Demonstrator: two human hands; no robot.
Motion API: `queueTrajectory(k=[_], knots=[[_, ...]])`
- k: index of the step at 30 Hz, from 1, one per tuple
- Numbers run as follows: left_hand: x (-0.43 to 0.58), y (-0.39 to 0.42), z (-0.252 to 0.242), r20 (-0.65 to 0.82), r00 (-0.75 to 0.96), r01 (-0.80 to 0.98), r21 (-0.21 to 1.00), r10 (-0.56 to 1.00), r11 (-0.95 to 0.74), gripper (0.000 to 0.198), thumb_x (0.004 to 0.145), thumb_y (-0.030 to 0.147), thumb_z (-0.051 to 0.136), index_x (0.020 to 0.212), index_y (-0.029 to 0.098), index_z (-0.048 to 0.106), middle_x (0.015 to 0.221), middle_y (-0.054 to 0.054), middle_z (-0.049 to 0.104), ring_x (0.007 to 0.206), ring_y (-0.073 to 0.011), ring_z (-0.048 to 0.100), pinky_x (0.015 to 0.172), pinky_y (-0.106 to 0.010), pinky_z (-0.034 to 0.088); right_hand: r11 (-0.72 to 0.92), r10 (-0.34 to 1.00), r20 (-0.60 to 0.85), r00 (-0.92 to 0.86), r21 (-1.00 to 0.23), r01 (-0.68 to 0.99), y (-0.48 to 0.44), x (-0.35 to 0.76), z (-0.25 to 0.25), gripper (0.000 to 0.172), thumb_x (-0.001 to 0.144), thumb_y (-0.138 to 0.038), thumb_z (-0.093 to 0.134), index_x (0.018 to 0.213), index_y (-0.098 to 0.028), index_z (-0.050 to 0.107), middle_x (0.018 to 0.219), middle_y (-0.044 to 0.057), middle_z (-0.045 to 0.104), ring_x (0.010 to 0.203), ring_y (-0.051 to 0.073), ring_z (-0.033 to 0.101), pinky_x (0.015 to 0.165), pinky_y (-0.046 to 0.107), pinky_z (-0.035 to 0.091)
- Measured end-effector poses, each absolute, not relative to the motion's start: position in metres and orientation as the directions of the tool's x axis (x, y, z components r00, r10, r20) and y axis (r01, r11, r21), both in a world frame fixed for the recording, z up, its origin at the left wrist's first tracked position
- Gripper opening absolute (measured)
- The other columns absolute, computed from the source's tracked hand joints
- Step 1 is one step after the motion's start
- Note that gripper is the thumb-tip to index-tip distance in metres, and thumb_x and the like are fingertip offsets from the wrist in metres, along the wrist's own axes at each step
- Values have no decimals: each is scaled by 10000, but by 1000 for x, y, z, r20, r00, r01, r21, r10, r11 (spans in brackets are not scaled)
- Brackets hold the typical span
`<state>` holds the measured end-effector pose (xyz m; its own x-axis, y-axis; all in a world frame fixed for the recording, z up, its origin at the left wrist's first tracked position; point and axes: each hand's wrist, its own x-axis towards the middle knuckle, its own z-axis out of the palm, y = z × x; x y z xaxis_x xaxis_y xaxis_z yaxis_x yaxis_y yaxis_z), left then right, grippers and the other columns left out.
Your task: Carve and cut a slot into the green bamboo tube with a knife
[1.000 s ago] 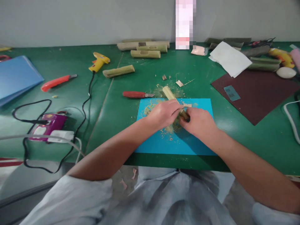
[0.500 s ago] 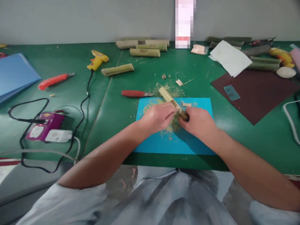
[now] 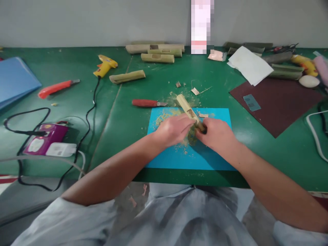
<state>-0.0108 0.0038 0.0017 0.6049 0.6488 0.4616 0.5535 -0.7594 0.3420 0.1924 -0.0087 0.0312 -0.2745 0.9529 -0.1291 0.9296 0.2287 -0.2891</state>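
A pale bamboo tube (image 3: 182, 102) with a rectangular opening cut in its upper side slants over the blue sheet (image 3: 169, 160). Its near end is gripped by my right hand (image 3: 215, 131), fingers curled round it. From the left, my left hand (image 3: 174, 128) has its fingers closed together on the tube beside the opening; its fingertips are partly hidden. Shavings and dust lie on the sheet beneath both hands. A small pale chip (image 3: 203, 115) rests just beyond my right hand. Left of the tube lies a red-handled carving knife (image 3: 147, 103), its blade pointing right.
Farther left are a bamboo piece (image 3: 127, 77), a yellow glue gun (image 3: 104, 66), an orange cutter (image 3: 57, 89) and a purple power strip (image 3: 47, 138) with looping cables. Several cut bamboo tubes (image 3: 157, 58) line the back. White paper (image 3: 249, 65) overlaps a dark brown sheet (image 3: 276, 109) at right.
My left hand's fingers have shifted slightly along the tube, and its far end has swung a little to the right. My right hand keeps its grip. The whole view has shifted slightly.
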Motion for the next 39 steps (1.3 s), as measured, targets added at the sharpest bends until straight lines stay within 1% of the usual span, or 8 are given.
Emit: queueTrajectory(k=[10, 16, 20, 24, 28, 31, 36, 39], knots=[[-3, 0, -1, 488, 583, 534, 372, 649, -760, 222, 1036, 194, 489, 1098, 148, 697, 978, -90, 753, 903, -176, 733, 794, -279, 596, 226, 954, -125, -273, -303, 926, -9, 192, 28, 234, 899, -414, 559, 872, -197, 643, 817, 87, 722, 714, 209, 635, 576, 326, 269], [-4, 5, 0, 467, 625, 497, 380, 626, -780, 206, 1033, 191, 493, 1063, 152, 693, 954, -80, 751, 885, -170, 731, 778, -270, 595, 224, 955, -118, -273, -318, 921, -9, 193, 27, 211, 886, -391, 565, 869, -197, 647, 834, 89, 733, 725, 213, 645, 576, 327, 262], [-4, 6, 1, 493, 590, 536, 354, 640, -766, 213, 1033, 189, 481, 1052, 150, 690, 937, -80, 746, 876, -169, 728, 763, -265, 589, 225, 954, -125, -273, -304, 926, -9, 192, 28, 229, 892, -403, 566, 886, -192, 654, 832, 97, 734, 740, 223, 654, 583, 327, 280], [-3, 4, 1, 462, 650, 498, 342, 604, -797, 234, 1043, 200, 457, 1026, 160, 687, 934, -73, 743, 858, -163, 723, 743, -259, 584, 218, 955, -132, -267, -298, 929, -9, 192, 29, 201, 886, -375, 575, 898, -193, 659, 858, 96, 742, 753, 222, 662, 590, 323, 299], [-4, 5, 2, 467, 597, 536, 373, 653, -757, 208, 1037, 213, 485, 1042, 161, 687, 942, -74, 744, 883, -172, 725, 763, -271, 583, 217, 955, -132, -264, -292, 931, -11, 193, 28, 223, 892, -400, 578, 893, -190, 653, 844, 96, 739, 743, 225, 664, 581, 323, 300], [-4, 6, 2, 428, 634, 510, 395, 645, -764, 214, 1037, 211, 483, 1027, 161, 691, 932, -71, 743, 862, -168, 723, 748, -266, 577, 226, 954, -125, -272, -293, 929, -11, 193, 27, 198, 887, -380, 575, 884, -197, 651, 846, 88, 741, 742, 219, 664, 578, 321, 297], [-7, 9, 2, 470, 573, 560, 373, 671, -740, 200, 1022, 201, 502, 1035, 159, 697, 928, -73, 744, 864, -173, 723, 752, -274, 577, 225, 955, -127, -269, -285, 932, -10, 193, 28, 232, 896, -412, 568, 889, -196, 653, 845, 95, 739, 734, 220, 661, 579, 326, 305], [-6, 7, 3, 462, 602, 527, 382, 651, -759, 204, 1021, 191, 493, 1026, 158, 694, 925, -73, 743, 860, -170, 725, 745, -267, 577, 242, 949, -131, -287, -284, 928, -10, 193, 29, 220, 899, -396, 562, 877, -197, 652, 861, 99, 741, 750, 225, 666, 585, 328, 317]])
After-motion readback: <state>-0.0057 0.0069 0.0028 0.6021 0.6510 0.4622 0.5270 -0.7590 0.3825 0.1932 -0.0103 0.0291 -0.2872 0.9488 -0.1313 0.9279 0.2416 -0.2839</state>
